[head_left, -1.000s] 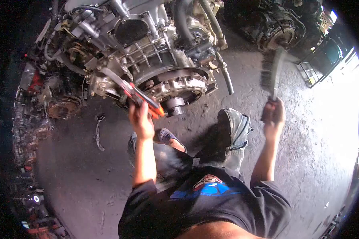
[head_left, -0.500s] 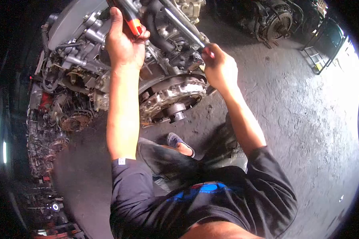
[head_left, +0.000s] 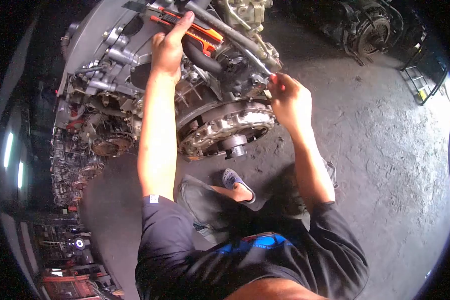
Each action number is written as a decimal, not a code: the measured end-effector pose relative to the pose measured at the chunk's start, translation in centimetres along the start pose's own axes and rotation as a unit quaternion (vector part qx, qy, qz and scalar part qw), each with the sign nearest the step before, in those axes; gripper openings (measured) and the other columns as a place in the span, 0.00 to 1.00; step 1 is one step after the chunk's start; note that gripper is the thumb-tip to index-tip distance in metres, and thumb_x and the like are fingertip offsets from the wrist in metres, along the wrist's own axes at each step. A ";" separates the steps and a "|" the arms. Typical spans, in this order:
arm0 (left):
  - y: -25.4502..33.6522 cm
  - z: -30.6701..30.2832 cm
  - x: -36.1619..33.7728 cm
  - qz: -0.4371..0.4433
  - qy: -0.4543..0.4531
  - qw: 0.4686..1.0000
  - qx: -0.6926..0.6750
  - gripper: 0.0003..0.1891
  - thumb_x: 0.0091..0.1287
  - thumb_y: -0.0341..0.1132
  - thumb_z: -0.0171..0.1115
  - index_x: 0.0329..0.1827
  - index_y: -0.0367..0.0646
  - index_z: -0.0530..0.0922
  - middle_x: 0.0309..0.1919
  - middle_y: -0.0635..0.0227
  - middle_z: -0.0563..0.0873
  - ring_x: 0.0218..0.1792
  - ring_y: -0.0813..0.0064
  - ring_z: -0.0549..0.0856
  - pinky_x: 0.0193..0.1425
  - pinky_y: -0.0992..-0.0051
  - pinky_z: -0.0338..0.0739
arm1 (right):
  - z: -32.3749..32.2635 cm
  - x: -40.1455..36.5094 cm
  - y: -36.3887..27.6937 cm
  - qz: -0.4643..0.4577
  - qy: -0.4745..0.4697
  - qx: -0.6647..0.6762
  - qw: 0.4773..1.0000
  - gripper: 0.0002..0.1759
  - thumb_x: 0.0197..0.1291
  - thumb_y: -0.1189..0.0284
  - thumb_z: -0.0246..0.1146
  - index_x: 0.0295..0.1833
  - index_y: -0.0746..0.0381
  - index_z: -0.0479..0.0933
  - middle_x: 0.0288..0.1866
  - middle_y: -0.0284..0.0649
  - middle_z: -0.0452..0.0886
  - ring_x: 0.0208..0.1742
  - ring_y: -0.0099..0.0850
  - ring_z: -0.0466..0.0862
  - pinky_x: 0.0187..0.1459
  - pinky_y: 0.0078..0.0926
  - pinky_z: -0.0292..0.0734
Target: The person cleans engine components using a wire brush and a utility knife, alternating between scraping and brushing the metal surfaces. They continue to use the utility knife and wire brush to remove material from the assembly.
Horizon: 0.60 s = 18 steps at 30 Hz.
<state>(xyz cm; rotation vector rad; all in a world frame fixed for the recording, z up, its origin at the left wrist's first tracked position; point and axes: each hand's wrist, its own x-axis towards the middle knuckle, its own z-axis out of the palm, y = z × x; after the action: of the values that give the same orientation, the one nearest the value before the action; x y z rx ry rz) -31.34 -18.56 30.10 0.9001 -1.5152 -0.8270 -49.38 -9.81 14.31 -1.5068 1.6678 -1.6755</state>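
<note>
On top of the engine (head_left: 110,65), the left hand (head_left: 169,47) clasps an orange-handled tool (head_left: 201,31), arm stretched straight. Just beside it, the right hand (head_left: 289,97) is closed round a metal bar (head_left: 255,59) set against a fitting, elbow bent. Loosening seems under way, and turning the bar likely calls for a firm brace.

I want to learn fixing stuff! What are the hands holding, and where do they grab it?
The left hand grips an orange-handled tool by its handles. The right hand pinches a thin metal tool at its near end.
</note>
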 end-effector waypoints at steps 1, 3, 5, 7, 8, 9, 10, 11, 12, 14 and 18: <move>-0.5 0.1 0.3 0.016 0.002 0.999 -0.034 0.15 0.65 0.40 0.64 0.47 0.38 0.82 0.47 0.66 0.85 0.48 0.75 0.82 0.60 0.73 0.70 | 0.2 0.0 0.2 -0.041 0.015 0.004 0.999 0.08 0.54 0.74 0.62 0.41 0.58 0.79 0.32 0.47 0.81 0.35 0.48 0.82 0.39 0.40 0.76; -1.6 -0.4 0.6 0.015 0.009 0.995 -0.093 0.17 0.64 0.40 0.64 0.50 0.38 0.79 0.44 0.62 0.85 0.47 0.70 0.83 0.58 0.67 0.73 | 0.9 -0.1 0.7 -0.117 0.045 0.012 0.992 0.09 0.54 0.75 0.60 0.42 0.59 0.78 0.32 0.49 0.81 0.34 0.50 0.81 0.39 0.41 0.76; -1.4 -0.9 -1.6 0.016 0.000 0.988 -0.153 0.22 0.67 0.41 0.58 0.57 0.34 0.73 0.49 0.53 0.83 0.49 0.62 0.83 0.57 0.62 0.75 | 0.6 0.5 -0.1 -0.104 0.004 0.023 0.994 0.10 0.54 0.75 0.59 0.43 0.59 0.78 0.32 0.51 0.80 0.34 0.52 0.81 0.39 0.42 0.76; -1.1 -1.9 -3.4 0.025 -0.026 0.983 -0.179 0.27 0.69 0.47 0.53 0.60 0.31 0.70 0.54 0.47 0.79 0.52 0.57 0.81 0.61 0.59 0.72 | 0.4 1.3 -0.8 -0.087 -0.023 0.020 0.996 0.10 0.54 0.74 0.60 0.43 0.61 0.78 0.31 0.52 0.81 0.34 0.51 0.82 0.39 0.43 0.77; -1.3 -1.5 -4.3 0.037 -0.003 0.975 -0.220 0.21 0.68 0.46 0.55 0.47 0.33 0.78 0.50 0.50 0.81 0.46 0.59 0.83 0.54 0.61 0.76 | 0.5 1.8 -1.3 -0.080 -0.041 0.011 0.996 0.11 0.53 0.74 0.60 0.44 0.61 0.78 0.31 0.51 0.81 0.34 0.51 0.82 0.38 0.44 0.77; -2.1 -1.9 -4.1 0.070 -0.020 0.972 -0.223 0.20 0.68 0.47 0.55 0.43 0.34 0.78 0.50 0.48 0.81 0.47 0.58 0.82 0.55 0.60 0.76 | 0.6 2.3 -2.0 -0.075 -0.059 0.001 0.995 0.12 0.53 0.74 0.60 0.45 0.61 0.78 0.30 0.51 0.81 0.33 0.51 0.83 0.37 0.44 0.77; -2.6 -2.2 -4.0 0.104 -0.036 0.967 -0.228 0.20 0.68 0.48 0.55 0.38 0.34 0.79 0.51 0.46 0.80 0.47 0.56 0.82 0.57 0.59 0.75 | 0.9 2.8 -2.5 -0.074 -0.078 -0.011 0.994 0.13 0.53 0.73 0.60 0.46 0.61 0.78 0.29 0.51 0.82 0.33 0.50 0.83 0.37 0.44 0.78; -3.0 -2.2 -3.9 0.107 -0.023 0.965 -0.240 0.21 0.68 0.49 0.55 0.33 0.36 0.79 0.52 0.43 0.78 0.50 0.53 0.80 0.59 0.57 0.73 | 1.6 3.4 -2.9 -0.081 -0.079 -0.039 0.993 0.14 0.51 0.72 0.61 0.45 0.61 0.80 0.27 0.51 0.82 0.32 0.49 0.84 0.36 0.45 0.79; -3.2 -2.2 -3.7 0.110 -0.034 0.963 -0.242 0.21 0.68 0.49 0.55 0.33 0.35 0.79 0.53 0.42 0.78 0.50 0.53 0.80 0.59 0.57 0.73 | 2.2 4.1 -3.6 -0.083 -0.084 -0.039 0.992 0.14 0.50 0.72 0.60 0.43 0.61 0.80 0.27 0.52 0.82 0.32 0.49 0.85 0.37 0.45 0.80; -3.5 -2.6 -3.5 0.117 -0.051 0.961 -0.244 0.21 0.68 0.49 0.55 0.34 0.35 0.79 0.53 0.42 0.78 0.50 0.52 0.80 0.59 0.57 0.73 | 3.1 5.1 -5.5 -0.090 -0.098 -0.036 0.990 0.12 0.49 0.72 0.59 0.39 0.63 0.82 0.28 0.53 0.83 0.32 0.48 0.85 0.38 0.44 0.81; -2.8 -1.5 -3.3 0.083 0.010 0.982 -0.171 0.36 0.66 0.57 0.53 0.54 0.23 0.72 0.54 0.43 0.77 0.51 0.52 0.79 0.60 0.56 0.69 | 2.1 7.6 -10.0 -0.120 -0.222 -0.090 0.963 0.11 0.49 0.71 0.58 0.31 0.66 0.83 0.29 0.56 0.83 0.34 0.49 0.86 0.39 0.43 0.82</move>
<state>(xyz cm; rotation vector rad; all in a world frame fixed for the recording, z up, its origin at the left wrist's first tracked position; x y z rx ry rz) -29.29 -17.00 26.32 0.5196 -1.3566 -0.9187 -46.33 -14.49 25.74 -2.0612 1.4647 -1.1831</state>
